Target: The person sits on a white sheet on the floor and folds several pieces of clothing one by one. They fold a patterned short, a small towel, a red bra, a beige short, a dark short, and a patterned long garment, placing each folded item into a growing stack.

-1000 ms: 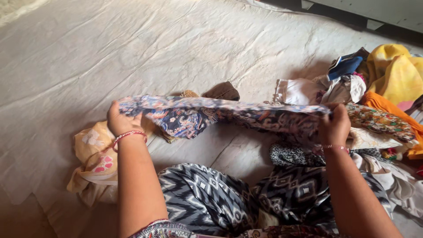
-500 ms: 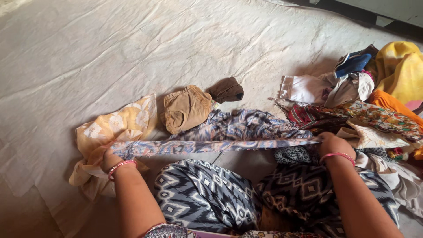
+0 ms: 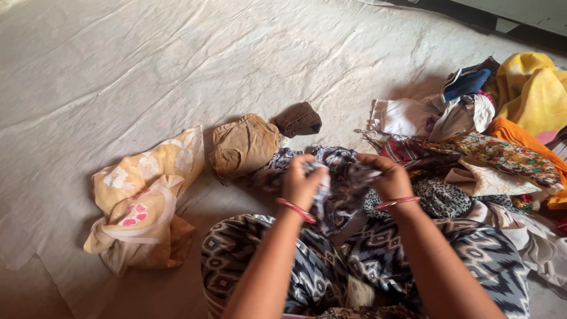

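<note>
A single head-worn camera looks steeply down and forward from close above the seated person's lap, taking in the pale floor sheet (image 3: 177,65) ahead. The sheet's far edge meets a dark wall base at the top right corner.

My left hand (image 3: 302,184) is raised in front of my lap, fingers curled into a closed grip, the back of the hand facing up toward me. A red bangle sits on that wrist, and the forearm runs up from the lower edge at a slant to the right. My right hand (image 3: 387,175) is just beside it, at about the same height, also clenched with the knuckles bent and the thumb tucked toward the left hand. A pink bangle circles that wrist. Both forearms are bare and converge, so the two fists are close together but not touching.
</note>
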